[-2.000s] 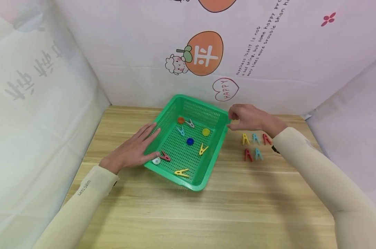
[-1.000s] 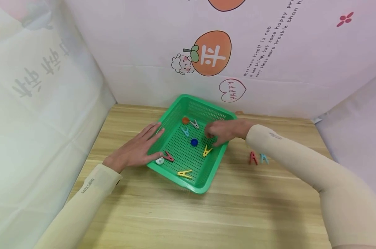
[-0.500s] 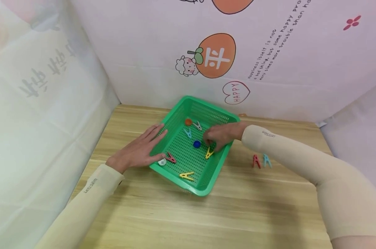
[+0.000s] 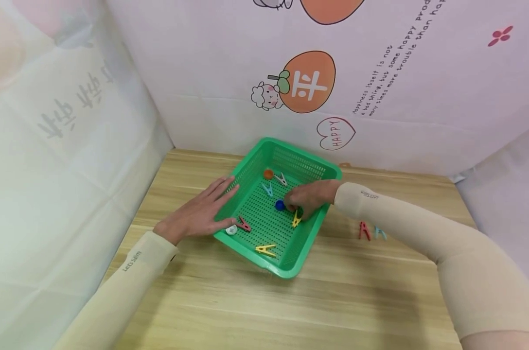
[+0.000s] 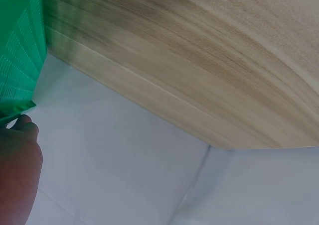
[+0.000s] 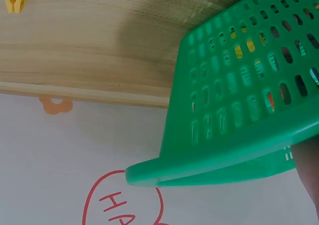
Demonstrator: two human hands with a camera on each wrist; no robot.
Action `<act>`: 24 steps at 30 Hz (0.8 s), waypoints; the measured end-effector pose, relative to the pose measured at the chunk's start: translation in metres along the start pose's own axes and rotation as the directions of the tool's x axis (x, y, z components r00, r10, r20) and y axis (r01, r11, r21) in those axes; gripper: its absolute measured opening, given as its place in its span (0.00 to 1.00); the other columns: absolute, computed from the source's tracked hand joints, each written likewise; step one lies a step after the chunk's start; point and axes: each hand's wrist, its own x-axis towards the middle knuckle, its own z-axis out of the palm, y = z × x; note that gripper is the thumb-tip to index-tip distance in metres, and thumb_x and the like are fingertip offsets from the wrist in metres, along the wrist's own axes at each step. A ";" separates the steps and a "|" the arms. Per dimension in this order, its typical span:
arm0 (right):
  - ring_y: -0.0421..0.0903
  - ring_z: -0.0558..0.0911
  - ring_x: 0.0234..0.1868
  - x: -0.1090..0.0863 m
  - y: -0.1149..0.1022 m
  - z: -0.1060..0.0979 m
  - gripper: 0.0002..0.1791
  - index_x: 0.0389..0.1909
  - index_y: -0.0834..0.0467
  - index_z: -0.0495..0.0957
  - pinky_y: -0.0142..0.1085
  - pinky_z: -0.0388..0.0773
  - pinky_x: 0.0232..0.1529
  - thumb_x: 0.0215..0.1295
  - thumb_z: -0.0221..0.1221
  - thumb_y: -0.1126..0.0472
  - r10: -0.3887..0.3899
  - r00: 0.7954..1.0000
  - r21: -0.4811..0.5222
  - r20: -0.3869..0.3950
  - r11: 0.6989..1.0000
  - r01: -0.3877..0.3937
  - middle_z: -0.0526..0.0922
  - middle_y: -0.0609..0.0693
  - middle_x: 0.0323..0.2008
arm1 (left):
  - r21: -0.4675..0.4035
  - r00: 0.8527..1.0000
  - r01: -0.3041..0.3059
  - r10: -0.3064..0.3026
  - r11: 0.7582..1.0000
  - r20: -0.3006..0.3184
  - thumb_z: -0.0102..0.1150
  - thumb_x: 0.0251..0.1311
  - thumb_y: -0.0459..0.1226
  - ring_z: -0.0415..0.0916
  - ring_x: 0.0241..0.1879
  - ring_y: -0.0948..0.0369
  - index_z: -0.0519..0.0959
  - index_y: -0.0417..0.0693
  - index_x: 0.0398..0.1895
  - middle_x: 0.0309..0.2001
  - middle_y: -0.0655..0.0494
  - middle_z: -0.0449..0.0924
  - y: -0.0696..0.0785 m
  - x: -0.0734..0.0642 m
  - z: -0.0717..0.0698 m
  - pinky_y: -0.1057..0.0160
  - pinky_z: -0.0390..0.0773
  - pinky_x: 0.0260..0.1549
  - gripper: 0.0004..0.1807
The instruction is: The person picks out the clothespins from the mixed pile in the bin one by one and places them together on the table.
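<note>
My left hand (image 4: 201,211) lies with extended fingers along the left rim of a green plastic basket (image 4: 310,245); the thumb is by a white bottle cap (image 4: 231,230). Inside the basket, my right hand (image 4: 310,195) reaches down with bent fingers. Its fingertips are right at a blue bottle cap (image 4: 279,205), and its thumb is by a yellow clothespin (image 4: 296,221). I cannot tell whether it grips either. Also in the basket are a red clothespin (image 4: 244,224), another yellow clothespin (image 4: 265,250), a light blue clothespin (image 4: 268,189), a white clothespin (image 4: 282,180) and an orange cap (image 4: 269,174).
On the wooden table (image 4: 229,301), right of the basket, a red clothespin (image 4: 364,231) and a light blue clothespin (image 4: 380,233) show beside the right forearm. The right wrist view has a yellow clothespin (image 6: 17,0) on the table. Printed white sheets (image 4: 212,112) enclose the table.
My right hand has moved left from the basket's right rim down into it, hiding the yellow cap, and drawn closer to the blue cap. My left hand stays on the rim. The view has shifted.
</note>
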 end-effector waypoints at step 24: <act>0.43 0.71 0.37 -0.024 0.018 -0.016 0.14 0.41 0.59 0.80 0.37 0.73 0.39 0.60 0.67 0.55 0.027 0.978 0.094 -0.205 0.996 -0.008 0.77 0.50 0.39 | 0.010 1.000 0.022 -0.022 1.000 0.013 0.40 0.69 0.67 0.32 0.80 0.48 0.41 0.52 0.82 0.82 0.53 0.31 0.004 0.000 0.001 0.46 0.51 0.75 0.48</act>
